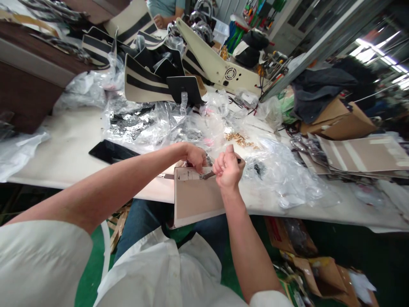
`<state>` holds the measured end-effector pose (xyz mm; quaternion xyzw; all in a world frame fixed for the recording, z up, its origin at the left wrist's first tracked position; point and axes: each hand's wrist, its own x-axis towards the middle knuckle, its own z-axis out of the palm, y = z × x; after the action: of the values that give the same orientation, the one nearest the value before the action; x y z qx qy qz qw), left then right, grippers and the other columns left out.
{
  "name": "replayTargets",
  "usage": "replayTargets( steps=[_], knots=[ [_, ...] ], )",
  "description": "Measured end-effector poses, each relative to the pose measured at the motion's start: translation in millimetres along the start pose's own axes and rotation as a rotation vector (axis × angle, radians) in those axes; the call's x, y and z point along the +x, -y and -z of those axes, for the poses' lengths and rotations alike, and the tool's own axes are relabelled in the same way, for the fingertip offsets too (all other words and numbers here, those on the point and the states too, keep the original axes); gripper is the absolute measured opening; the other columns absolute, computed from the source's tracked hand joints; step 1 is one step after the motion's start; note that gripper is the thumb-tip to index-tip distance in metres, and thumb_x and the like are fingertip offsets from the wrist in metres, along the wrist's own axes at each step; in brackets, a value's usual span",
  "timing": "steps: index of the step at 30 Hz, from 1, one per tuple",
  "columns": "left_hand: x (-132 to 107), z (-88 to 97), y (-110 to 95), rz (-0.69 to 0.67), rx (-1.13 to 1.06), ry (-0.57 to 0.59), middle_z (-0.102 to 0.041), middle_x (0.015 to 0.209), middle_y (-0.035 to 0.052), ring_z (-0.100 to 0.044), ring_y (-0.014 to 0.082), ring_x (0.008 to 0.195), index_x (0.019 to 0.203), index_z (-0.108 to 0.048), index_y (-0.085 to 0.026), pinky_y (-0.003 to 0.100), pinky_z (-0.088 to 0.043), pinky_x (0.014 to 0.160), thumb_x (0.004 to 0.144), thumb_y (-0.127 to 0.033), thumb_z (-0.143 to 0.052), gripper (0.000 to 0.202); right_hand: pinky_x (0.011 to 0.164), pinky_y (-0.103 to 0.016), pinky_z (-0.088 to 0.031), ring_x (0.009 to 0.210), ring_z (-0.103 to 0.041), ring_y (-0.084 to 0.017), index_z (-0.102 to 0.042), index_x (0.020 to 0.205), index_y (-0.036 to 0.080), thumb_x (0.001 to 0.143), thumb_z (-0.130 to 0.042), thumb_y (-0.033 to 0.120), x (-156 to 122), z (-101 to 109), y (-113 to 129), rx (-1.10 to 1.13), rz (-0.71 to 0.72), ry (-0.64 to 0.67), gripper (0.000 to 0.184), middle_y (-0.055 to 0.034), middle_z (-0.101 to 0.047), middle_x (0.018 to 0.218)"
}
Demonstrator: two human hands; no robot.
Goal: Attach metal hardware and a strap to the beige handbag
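A flat beige panel (198, 198) leans over the table's front edge towards my lap, with pencil-like marks along its upper strip. My left hand (195, 157) is closed at the panel's upper edge, fingers bent down onto it; what lies under them is partly hidden. My right hand (228, 167) makes a fist around a slim hand tool (209, 174), whose metal tip touches the panel's upper strip close to my left fingertips. Its dark end shows beside my palm, and its exact kind is hidden. Small brass-coloured pieces (239, 139) lie in a heap beyond my hands.
Clear plastic bags (287, 179) spread over the white table (73, 128). A black flat object (111, 151) lies at left. Curved striped panels (145, 81) and a cream housing (223, 70) stand behind. Brown boards (364, 153) are stacked right. Another person's hand (159, 20) shows at the back.
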<state>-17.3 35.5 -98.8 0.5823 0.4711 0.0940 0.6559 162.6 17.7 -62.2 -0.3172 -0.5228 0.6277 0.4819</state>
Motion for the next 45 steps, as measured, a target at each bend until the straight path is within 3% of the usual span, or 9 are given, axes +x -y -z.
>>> replayTargets(
  steps=[5, 11, 18, 25, 33, 39, 45],
  knots=[
    [0.5, 1.8, 0.2, 0.01, -0.016, 0.025, -0.053, 0.055, -0.0005, -0.045, 0.0147, 0.053, 0.058, -0.06, -0.019, 0.026, -0.033, 0.047, 0.051, -0.037, -0.1, 0.044, 0.037, -0.026, -0.014, 0.039, -0.02, -0.006, -0.028, 0.057, 0.025, 0.089, -0.083, 0.083, 21.1, 2.9, 10.7, 0.001, -0.105, 0.067, 0.086, 0.0088, -0.023, 0.05],
    [2.6, 8.2, -0.2, 0.009, 0.058, 0.081, -0.051, 0.056, -0.0007, -0.04, 0.0144, 0.056, 0.06, -0.06, -0.02, 0.026, -0.032, 0.05, 0.053, -0.044, -0.102, 0.049, 0.035, -0.026, -0.015, 0.039, -0.022, -0.006, -0.027, 0.06, 0.026, 0.088, -0.083, 0.086, 47.0, -5.6, 12.0, -0.015, -0.138, 0.014, 0.086, 0.0093, -0.024, 0.049],
    [-0.1, 6.7, -3.1, 0.019, 0.04, 0.056, -0.055, 0.06, 0.0004, -0.043, 0.0159, 0.058, 0.064, -0.065, -0.02, 0.027, -0.033, 0.05, 0.055, -0.035, -0.097, 0.037, 0.036, -0.026, -0.014, 0.039, -0.021, -0.007, -0.028, 0.062, 0.026, 0.09, -0.082, 0.082, 48.8, -9.0, 4.1, -0.04, -0.191, 0.014, 0.082, 0.0099, -0.024, 0.05],
    [2.5, 4.0, -3.4, 0.011, 0.029, 0.009, -0.049, 0.054, -0.0021, -0.042, 0.0135, 0.051, 0.058, -0.062, -0.019, 0.025, -0.033, 0.046, 0.048, -0.035, -0.104, 0.046, 0.034, -0.026, -0.014, 0.039, -0.021, -0.007, -0.026, 0.063, 0.027, 0.089, -0.08, 0.087, 52.9, -8.5, 2.3, -0.077, -0.232, 0.035, 0.085, 0.0101, -0.024, 0.049],
    [3.6, 3.2, -2.5, 0.043, 0.046, -0.016, -0.054, 0.056, -0.0012, -0.051, 0.0165, 0.056, 0.06, -0.064, -0.019, 0.028, -0.047, 0.053, 0.051, -0.031, -0.102, 0.04, 0.036, -0.027, -0.015, 0.039, -0.024, -0.007, -0.031, 0.059, 0.026, 0.087, -0.087, 0.08, 32.3, -13.3, 2.9, -0.065, -0.122, 0.041, 0.082, 0.0089, -0.025, 0.049],
    [6.4, 5.4, 0.3, 0.045, 0.044, -0.006, -0.054, 0.056, -0.0005, -0.049, 0.0162, 0.056, 0.058, -0.062, -0.019, 0.028, -0.046, 0.052, 0.052, -0.032, -0.103, 0.043, 0.039, -0.028, -0.018, 0.04, -0.025, -0.008, -0.031, 0.056, 0.025, 0.092, -0.082, 0.079, 5.8, -9.4, 1.7, -0.068, 0.004, -0.026, 0.082, 0.007, -0.025, 0.051],
    [11.4, 7.4, 8.4, 0.067, -0.004, 0.051, -0.054, 0.056, -0.0016, -0.048, 0.015, 0.056, 0.061, -0.062, -0.019, 0.025, -0.038, 0.049, 0.049, -0.037, -0.102, 0.046, 0.044, -0.029, -0.021, 0.043, -0.024, -0.008, -0.031, 0.06, 0.023, 0.101, -0.08, 0.068, -23.6, 0.4, -8.2, 0.052, 0.182, -0.109, 0.078, 0.0069, -0.025, 0.054]
  ],
)
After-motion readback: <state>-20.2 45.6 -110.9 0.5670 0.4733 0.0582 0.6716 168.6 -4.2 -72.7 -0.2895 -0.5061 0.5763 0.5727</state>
